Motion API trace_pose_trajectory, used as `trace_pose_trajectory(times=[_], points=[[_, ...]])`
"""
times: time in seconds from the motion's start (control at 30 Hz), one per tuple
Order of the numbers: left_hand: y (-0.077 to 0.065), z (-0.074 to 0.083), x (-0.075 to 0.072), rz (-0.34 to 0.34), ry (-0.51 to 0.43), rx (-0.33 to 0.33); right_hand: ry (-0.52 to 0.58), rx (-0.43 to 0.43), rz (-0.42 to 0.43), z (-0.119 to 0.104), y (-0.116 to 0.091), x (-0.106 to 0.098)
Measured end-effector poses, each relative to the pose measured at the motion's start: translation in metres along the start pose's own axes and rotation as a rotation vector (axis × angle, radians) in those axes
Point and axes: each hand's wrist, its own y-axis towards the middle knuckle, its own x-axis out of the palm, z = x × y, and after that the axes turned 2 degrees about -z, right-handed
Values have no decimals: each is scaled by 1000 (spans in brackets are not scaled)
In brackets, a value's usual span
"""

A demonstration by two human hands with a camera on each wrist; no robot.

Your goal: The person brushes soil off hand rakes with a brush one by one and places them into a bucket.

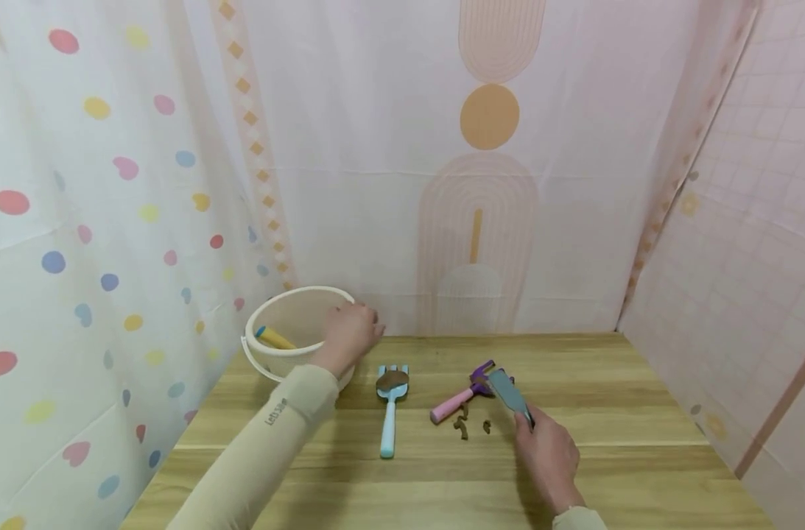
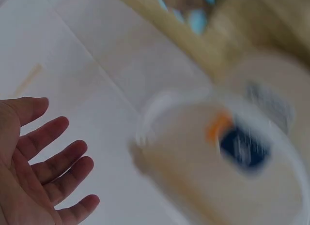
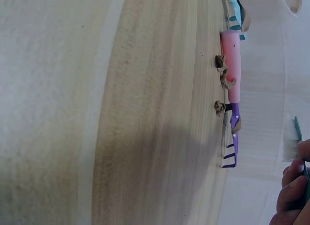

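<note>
Wooden table [image 1: 614,412], white bucket [image 1: 299,316], blue fork [image 1: 389,419], pink-handled rake [image 1: 460,400], brown bits [image 1: 462,428]

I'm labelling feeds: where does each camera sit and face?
Head: worn there, facing forward and down over the table; left hand and right hand show.
Left wrist: worn there, facing the white bucket; left fingers show.
Right wrist: worn there, facing across the table; right fingers show.
Head and right wrist share the pink-handled rake.

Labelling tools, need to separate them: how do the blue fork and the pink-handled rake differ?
Colour: the blue fork is blue throughout; the pink-handled rake has a purple head. Pose: in the head view, the fork runs nearly vertical, the rake diagonal. Load: the fork's brown lump looks bigger than the rake's. Both lie on the table.
</note>
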Motion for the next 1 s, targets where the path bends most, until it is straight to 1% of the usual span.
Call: trace_pose_trajectory(times=[0.03, 0.07, 0.17, 0.2, 0.27, 0.3, 0.43, 0.5, 0.6, 0.67, 0.8, 0.9, 1.0], points=[[-3, 9, 5, 0, -25, 11, 1, 3, 2, 0, 0, 0], [-5, 17, 10, -7, -19, 40, 1, 5, 5, 1, 0, 0], [-11, 40, 29, 19, -21, 114, -8, 2, 25, 2, 1, 0], [-12, 47, 35, 24, -21, 130, -8, -2, 28, 2, 1, 0], [-14, 59, 49, 9, -32, 144, -9, -5, 32, 2, 1, -1], [-15, 64, 56, 2, -58, 135, -9, -5, 34, 2, 2, 0], [-18, 81, 79, -124, -97, 125, -2, 7, 24, 3, 2, -1], [-19, 89, 89, -174, -88, 127, -1, 13, 18, 4, 1, -1], [-20, 101, 102, -218, -57, 136, -2, 9, 14, 6, 1, -1], [-20, 108, 109, -232, -8, 145, -3, 9, 13, 7, 1, -2], [-20, 119, 124, -229, 61, 145, -6, 22, 7, 8, 0, -2], [-21, 124, 134, -220, 72, 134, -9, 14, 8, 8, 0, -3], [-24, 127, 140, -234, 60, 121, -7, 11, 11, 9, -1, -3]])
